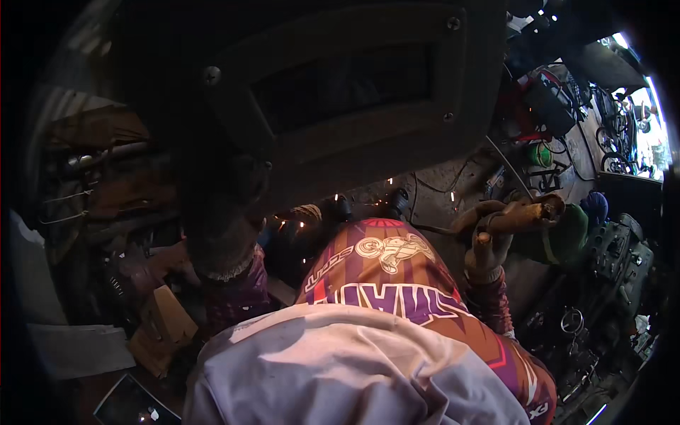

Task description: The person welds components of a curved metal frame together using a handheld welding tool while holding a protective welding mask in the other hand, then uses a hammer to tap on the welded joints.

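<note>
A dark welding shield [354, 156] with a rectangular viewing window and corner screws fills the upper middle. My left hand [223, 244], in a dark glove with a frayed cuff, is at its lower left edge and appears closed on it; shadow hides most of the fingers. On the right, my gloved right hand [485, 244] is wrapped round a worn, brownish electrode holder [528, 214]. A thin welding rod [508, 165] slants up and left from the holder toward the shield's edge. Small orange sparks scatter below the shield; the spot they come from is hidden.
Rusty metal pieces [113, 191] and a cut cardboard box [164, 322] lie to the left. A greasy machine part [623, 258] sits at far right, near a green container [563, 237]. Cables cross the floor, and bicycles [616, 145] stand at the back right.
</note>
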{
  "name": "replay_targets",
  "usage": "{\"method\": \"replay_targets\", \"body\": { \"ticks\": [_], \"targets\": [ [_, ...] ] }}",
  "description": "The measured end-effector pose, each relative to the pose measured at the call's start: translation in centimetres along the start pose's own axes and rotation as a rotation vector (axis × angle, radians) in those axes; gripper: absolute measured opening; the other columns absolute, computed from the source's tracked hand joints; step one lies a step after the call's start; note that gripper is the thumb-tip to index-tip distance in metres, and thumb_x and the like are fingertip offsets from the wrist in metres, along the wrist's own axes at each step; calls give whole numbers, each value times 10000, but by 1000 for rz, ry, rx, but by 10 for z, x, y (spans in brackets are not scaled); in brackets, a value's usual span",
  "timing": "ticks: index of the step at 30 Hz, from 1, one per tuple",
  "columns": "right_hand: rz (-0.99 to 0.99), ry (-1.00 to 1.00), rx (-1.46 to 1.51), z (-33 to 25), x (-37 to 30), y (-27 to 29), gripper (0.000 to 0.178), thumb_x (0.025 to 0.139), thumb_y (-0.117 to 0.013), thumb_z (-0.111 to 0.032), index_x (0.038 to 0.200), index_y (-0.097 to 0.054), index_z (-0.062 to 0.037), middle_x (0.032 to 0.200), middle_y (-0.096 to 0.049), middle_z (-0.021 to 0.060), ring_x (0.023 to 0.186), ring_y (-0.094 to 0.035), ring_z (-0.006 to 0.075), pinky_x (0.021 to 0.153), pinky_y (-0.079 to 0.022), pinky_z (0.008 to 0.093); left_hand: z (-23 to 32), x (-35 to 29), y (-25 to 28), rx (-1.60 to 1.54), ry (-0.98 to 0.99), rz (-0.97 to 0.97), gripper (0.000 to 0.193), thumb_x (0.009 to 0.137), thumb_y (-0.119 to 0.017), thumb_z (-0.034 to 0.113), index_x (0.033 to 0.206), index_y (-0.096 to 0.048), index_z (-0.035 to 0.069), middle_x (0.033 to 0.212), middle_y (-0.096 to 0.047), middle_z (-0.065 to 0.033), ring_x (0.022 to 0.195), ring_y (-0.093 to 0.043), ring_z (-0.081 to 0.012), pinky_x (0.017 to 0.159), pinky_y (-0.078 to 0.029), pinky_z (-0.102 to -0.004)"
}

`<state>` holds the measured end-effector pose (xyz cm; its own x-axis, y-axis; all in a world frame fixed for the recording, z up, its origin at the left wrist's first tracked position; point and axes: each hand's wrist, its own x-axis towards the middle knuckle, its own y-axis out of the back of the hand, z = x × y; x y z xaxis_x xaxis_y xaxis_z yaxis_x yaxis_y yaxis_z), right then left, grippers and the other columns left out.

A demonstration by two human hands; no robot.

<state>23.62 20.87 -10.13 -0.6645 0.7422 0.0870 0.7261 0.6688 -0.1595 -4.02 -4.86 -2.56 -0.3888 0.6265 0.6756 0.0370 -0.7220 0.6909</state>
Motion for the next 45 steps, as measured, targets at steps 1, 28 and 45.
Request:
{"method": "replay_targets", "body": {
  "ticks": [1,28,45],
  "targets": [
    [-20,11,-19,-4,2,-2,711,764,-764,-455,1150,-431,40,800,-584,119,690,-593,188,621,-495,307,-2,-9,-1,60,135,-56,456,877,-648,112,1280,-472,-10,1132,-600,-112,960,-610,-186,845,-519,-345],
    [-81,-41,-72,-14,6,-2,655,761,-778,-419,1127,-440,7,810,-587,93,726,-601,171,641,-504,309,-6,-15,9,359,-152,-20,438,795,-718,294,1168,-634,79,1155,-624,-191,1059,-618,-351,936,-483,-451],
    [-5,83,16,-2,-2,2,596,867,-647,-457,1188,-452,5,801,-573,103,644,-552,171,554,-455,315,-41,2,76,-1151,807,426,560,803,-704,289,1265,-498,47,1128,-600,-212,891,-651,-338,699,-557,-433]
  ]
}}
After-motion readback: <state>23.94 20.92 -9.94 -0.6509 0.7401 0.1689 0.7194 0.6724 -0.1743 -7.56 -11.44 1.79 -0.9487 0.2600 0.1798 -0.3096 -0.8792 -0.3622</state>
